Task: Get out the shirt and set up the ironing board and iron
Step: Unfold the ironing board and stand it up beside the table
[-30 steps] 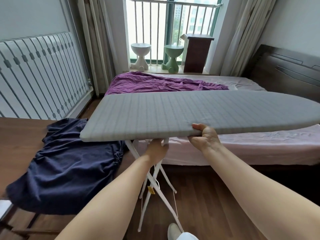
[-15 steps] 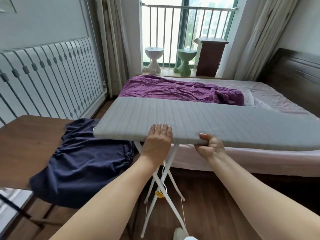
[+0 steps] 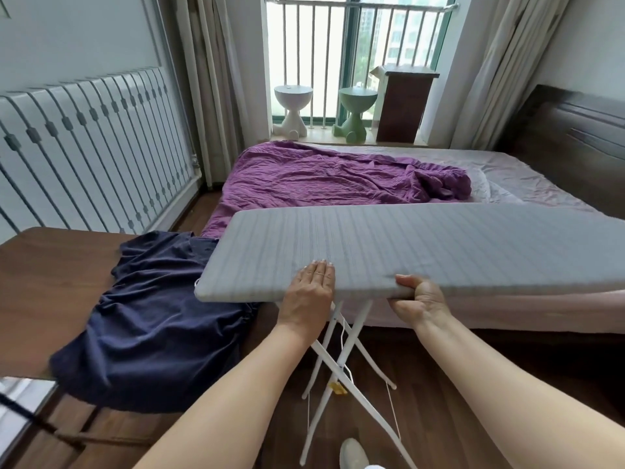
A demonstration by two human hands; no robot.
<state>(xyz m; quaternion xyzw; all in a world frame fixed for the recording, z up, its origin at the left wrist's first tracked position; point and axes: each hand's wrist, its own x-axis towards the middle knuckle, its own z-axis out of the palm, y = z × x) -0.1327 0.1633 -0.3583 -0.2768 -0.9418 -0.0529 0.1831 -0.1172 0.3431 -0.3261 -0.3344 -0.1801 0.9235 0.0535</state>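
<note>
The ironing board (image 3: pixel 422 245) stands crosswise, both hands at its near edge.
The left hand (image 3: pixel 309 292) lies flat, fingers straight, on top by the square left end; the right hand (image 3: pixel 419 297) grips the edge (thumb on top). The navy shirt (image 3: pixel 152 326) drapes over the table's (image 3: pixel 50 265) right edge, nearest the left hand.

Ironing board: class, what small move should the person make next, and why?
Probably a light downward press to test it. The left hand lies flat on the ironing board, the right hand grips its near edge, and the white legs are spread on the floor, so steadiness is what remains to check.
</note>
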